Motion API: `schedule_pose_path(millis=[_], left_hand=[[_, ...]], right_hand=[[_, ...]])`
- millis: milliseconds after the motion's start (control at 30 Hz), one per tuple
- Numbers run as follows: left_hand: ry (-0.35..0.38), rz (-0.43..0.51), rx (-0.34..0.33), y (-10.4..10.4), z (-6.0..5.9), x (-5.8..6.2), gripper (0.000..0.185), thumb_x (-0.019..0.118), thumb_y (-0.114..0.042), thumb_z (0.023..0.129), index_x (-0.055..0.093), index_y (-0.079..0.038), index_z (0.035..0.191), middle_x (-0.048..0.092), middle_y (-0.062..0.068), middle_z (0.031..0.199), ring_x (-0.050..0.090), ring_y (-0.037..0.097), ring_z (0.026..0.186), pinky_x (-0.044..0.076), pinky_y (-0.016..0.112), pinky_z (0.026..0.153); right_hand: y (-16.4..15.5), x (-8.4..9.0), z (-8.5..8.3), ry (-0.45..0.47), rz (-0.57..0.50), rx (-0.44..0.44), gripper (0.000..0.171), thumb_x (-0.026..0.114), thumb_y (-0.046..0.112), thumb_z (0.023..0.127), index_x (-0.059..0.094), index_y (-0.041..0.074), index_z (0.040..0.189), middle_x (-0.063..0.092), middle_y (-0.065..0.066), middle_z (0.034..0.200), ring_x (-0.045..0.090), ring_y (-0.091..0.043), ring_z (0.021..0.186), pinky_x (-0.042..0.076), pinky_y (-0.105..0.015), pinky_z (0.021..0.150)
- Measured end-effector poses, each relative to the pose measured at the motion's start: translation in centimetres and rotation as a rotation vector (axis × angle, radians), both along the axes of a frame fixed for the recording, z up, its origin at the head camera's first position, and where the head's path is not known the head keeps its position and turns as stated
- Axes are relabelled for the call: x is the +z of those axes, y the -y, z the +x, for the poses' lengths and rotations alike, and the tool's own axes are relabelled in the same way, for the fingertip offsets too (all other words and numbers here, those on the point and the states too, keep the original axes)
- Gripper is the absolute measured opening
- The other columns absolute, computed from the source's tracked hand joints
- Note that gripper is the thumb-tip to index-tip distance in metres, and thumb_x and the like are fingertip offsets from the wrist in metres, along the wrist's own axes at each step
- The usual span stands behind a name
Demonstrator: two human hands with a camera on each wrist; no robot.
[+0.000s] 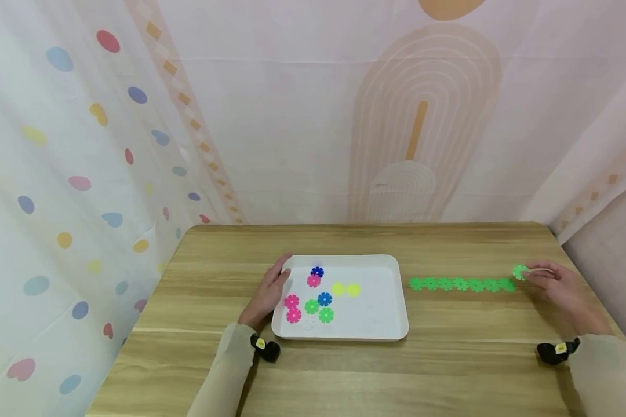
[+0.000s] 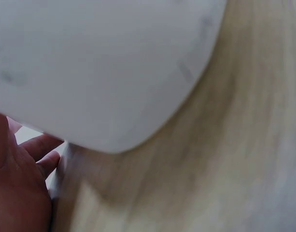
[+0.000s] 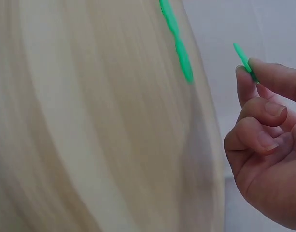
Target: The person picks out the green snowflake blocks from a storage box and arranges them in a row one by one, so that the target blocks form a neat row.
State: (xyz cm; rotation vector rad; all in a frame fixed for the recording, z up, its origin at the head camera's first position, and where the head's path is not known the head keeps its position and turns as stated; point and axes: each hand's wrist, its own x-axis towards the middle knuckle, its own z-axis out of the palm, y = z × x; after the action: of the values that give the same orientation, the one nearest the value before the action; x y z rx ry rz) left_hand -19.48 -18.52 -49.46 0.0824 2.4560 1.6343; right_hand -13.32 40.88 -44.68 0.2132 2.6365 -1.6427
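A green disc point(image 1: 520, 271) is pinched on edge by the right hand point(image 1: 560, 289) near the table's point(image 1: 448, 370) right edge, just beyond the green chain point(image 1: 461, 284), whose long axis runs left-right. The tray's point(image 1: 391, 313) left rim is touched by the left hand point(image 1: 268, 292), fingers straight.

Soft, even light fills the room, with faint shadows under the white tray point(image 1: 391, 324). The head view is sharp but bows outward toward 3 and 9 o'clock. Both wrist views are blurred, the wooden table point(image 3: 90, 121) smeared and washed-out.
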Motion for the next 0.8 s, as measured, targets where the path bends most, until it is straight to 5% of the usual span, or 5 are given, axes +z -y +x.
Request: schedule_pose_path(millis=[100, 533, 800], left_hand=[[0.012, 0.012, 0.002, 0.0, 0.0, 0.1, 0.048, 0.033, -0.037, 0.108, 0.029, -0.034, 0.156, 0.021, 0.001, 0.164, 0.012, 0.027, 0.153, 0.01, 0.056, 0.122], [0.019, 0.024, 0.003, 0.1, 0.0, -0.2, 0.048, 0.034, -0.037, 0.108, 0.029, -0.037, 0.155, 0.021, 0.001, 0.163, 0.013, 0.028, 0.152, 0.011, 0.056, 0.122], [0.002, 0.011, 0.0, 0.1, -0.2, -0.1, 0.048, 0.034, -0.036, 0.108, 0.03, -0.034, 0.156, 0.02, 0.002, 0.164, 0.012, 0.029, 0.152, 0.01, 0.057, 0.122]], right_hand=[[-1.0, -0.2, 0.3, 0.031, 0.096, -0.016, 0.012, 0.058, 0.035, 0.101, 0.061, 0.027, 0.109, 0.056, 0.033, 0.09, 0.054, 0.006, 0.078, 0.049, -0.021, 0.063], [-2.0, -1.1, 0.3, 0.109, 0.119, -0.05, 0.024, 0.055, 0.039, 0.101, 0.06, 0.018, 0.111, 0.054, 0.027, 0.089, 0.052, 0.003, 0.078, 0.049, -0.023, 0.064], [-1.7, -1.2, 0.0, 0.104, 0.276, -0.027, 0.046, 0.054, 0.035, 0.101, 0.055, -0.005, 0.123, 0.055, 0.025, 0.088, 0.051, 0.006, 0.076, 0.049, -0.023, 0.062]])
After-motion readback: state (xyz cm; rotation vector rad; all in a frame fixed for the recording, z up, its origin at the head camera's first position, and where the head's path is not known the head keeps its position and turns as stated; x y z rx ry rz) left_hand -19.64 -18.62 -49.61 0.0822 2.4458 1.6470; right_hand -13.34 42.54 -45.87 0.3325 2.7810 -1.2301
